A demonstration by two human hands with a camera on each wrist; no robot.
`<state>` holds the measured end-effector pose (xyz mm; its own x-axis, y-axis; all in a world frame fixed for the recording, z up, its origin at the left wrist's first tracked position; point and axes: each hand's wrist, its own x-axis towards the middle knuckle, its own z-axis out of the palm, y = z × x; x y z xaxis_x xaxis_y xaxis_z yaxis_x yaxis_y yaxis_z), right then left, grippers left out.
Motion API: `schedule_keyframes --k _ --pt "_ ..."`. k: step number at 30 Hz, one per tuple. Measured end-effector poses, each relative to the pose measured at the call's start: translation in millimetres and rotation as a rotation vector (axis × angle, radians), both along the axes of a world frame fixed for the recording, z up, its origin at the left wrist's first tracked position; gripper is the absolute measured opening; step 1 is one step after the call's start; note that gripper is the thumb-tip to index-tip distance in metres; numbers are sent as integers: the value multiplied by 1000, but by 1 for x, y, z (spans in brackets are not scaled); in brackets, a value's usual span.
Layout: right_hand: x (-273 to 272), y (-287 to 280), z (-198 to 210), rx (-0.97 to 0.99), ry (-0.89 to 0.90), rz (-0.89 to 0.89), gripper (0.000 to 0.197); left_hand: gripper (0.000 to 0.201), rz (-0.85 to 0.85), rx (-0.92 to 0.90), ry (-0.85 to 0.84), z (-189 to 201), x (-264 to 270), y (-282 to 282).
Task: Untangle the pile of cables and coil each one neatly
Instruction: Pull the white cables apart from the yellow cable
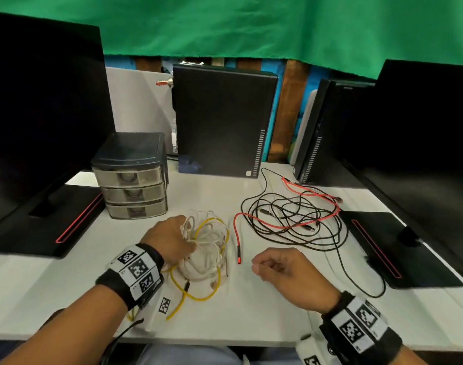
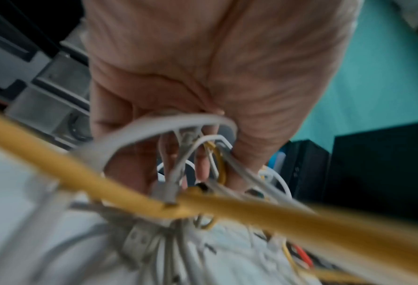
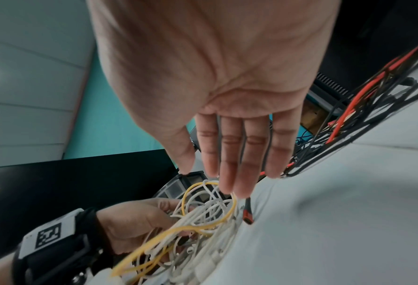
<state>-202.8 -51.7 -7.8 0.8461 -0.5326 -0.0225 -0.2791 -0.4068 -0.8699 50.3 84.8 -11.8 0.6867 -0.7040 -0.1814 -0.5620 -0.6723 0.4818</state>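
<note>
A tangle of white cables (image 1: 209,248) mixed with a yellow cable (image 1: 198,296) lies on the white table at front centre. My left hand (image 1: 185,235) grips this tangle from its left side, with white strands (image 2: 154,131) and the yellow cable (image 2: 120,190) running through its curled fingers. To the right lies a looser pile of black cables (image 1: 293,217) threaded by a red cable (image 1: 237,233). My right hand (image 1: 264,264) hovers just right of the white tangle and holds nothing. The right wrist view shows its fingers (image 3: 232,164) straight above the tangle (image 3: 203,217).
A small three-drawer unit (image 1: 132,180) stands behind the left hand. A black PC tower (image 1: 222,119) and a second tower (image 1: 320,133) stand at the back. Monitors with flat bases (image 1: 48,222) (image 1: 399,248) flank the table. The table's front edge (image 1: 225,335) is near my wrists.
</note>
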Motion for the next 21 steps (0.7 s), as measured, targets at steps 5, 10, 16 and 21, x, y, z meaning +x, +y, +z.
schedule_keyframes --k 5,10,16,21 --pt "5 3 9 1 -82 -4 8 22 -14 -363 323 15 14 11" --pt "10 7 16 44 -128 -75 15 23 -53 -647 728 40 12 24" --pt "14 15 16 166 -105 -29 35 70 -165 -790 1012 57 0 22" --pt "15 24 14 203 -118 -19 33 88 -221 -889 1075 74 -3 21"
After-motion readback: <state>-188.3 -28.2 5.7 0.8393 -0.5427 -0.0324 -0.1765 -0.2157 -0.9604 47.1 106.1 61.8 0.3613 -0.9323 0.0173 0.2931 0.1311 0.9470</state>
